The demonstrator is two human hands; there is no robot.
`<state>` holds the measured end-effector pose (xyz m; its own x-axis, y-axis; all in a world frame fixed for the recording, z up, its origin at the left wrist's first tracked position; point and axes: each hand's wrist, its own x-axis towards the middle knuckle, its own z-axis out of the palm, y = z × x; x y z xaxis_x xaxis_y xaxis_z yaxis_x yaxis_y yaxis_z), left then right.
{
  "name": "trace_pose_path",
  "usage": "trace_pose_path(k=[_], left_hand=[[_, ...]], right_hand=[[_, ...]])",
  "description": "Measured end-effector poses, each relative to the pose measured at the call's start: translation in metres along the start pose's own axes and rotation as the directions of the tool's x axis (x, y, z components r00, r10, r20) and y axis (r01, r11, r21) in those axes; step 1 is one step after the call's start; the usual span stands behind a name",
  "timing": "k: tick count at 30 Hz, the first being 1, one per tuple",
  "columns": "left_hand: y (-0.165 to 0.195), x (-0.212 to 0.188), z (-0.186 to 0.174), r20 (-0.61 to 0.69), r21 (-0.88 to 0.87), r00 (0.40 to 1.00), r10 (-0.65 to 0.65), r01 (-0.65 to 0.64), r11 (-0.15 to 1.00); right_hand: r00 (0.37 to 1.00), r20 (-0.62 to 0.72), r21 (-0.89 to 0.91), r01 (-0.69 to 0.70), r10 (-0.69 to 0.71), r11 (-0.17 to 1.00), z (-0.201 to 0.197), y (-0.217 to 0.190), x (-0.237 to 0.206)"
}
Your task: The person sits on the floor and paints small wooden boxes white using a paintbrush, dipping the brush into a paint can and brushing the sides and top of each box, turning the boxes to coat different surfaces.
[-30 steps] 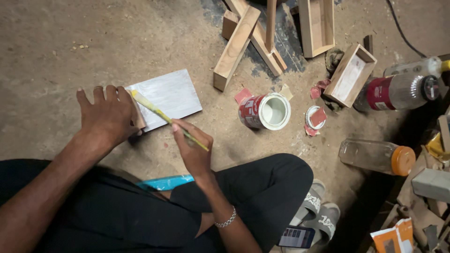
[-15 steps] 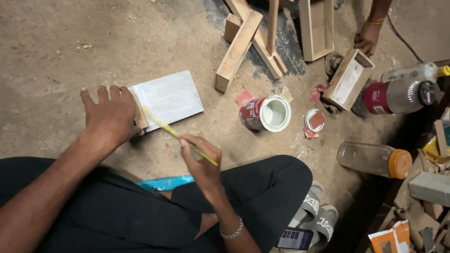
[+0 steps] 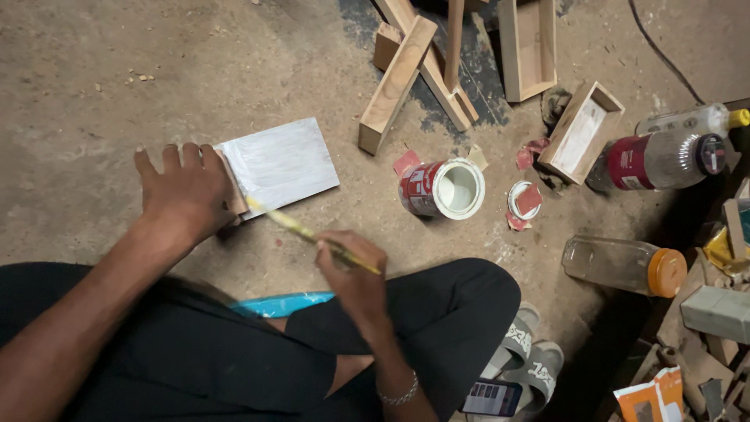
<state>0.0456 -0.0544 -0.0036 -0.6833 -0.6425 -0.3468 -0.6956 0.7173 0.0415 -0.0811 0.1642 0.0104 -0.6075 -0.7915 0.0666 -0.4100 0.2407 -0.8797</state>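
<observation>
Left of centre on the dusty floor, left hand presses flat, fingers spread, on the white-painted rectangular wooden board while right hand clamps a thin yellow-handled brush, mid-coat painting likely, next stroke needing steady board edge contact.

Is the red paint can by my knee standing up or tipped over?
Tipped over: the red paint can lies on its side, open mouth showing its white inside.

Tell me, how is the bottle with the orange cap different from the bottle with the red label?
The orange-capped bottle looks clear and bare; the red-labelled bottle has a dark cap. The orange-capped bottle lies nearer the person's knee; the red-labelled bottle lies beside a small wooden box. Both lie sideways on the floor.
</observation>
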Motion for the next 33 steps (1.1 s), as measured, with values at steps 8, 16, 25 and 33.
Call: trace_pose_path(k=[8,16,25,33], left_hand=[[0.002,0.003,0.002,0.033,-0.01,0.999,-0.009,0.009,1.0],[0.003,-0.003,0.002,-0.017,-0.016,1.0,0.014,-0.015,1.0],[0.011,0.0,-0.003,-0.01,-0.021,1.0,0.025,-0.025,0.999],[0.013,-0.002,-0.008,0.021,-0.049,0.999,0.042,-0.041,0.998]], right_hand=[[0.975,-0.178,-0.204,0.093,-0.13,0.975,-0.023,-0.012,-0.009],[0.973,-0.23,-0.33,-0.044,-0.035,0.943,-0.022,0.005,0.007],[0.975,-0.211,-0.128,0.038,-0.065,0.991,-0.016,0.022,-0.004],[0.926,-0.376,-0.114,-0.073,0.025,0.991,-0.016,0.036,0.014]])
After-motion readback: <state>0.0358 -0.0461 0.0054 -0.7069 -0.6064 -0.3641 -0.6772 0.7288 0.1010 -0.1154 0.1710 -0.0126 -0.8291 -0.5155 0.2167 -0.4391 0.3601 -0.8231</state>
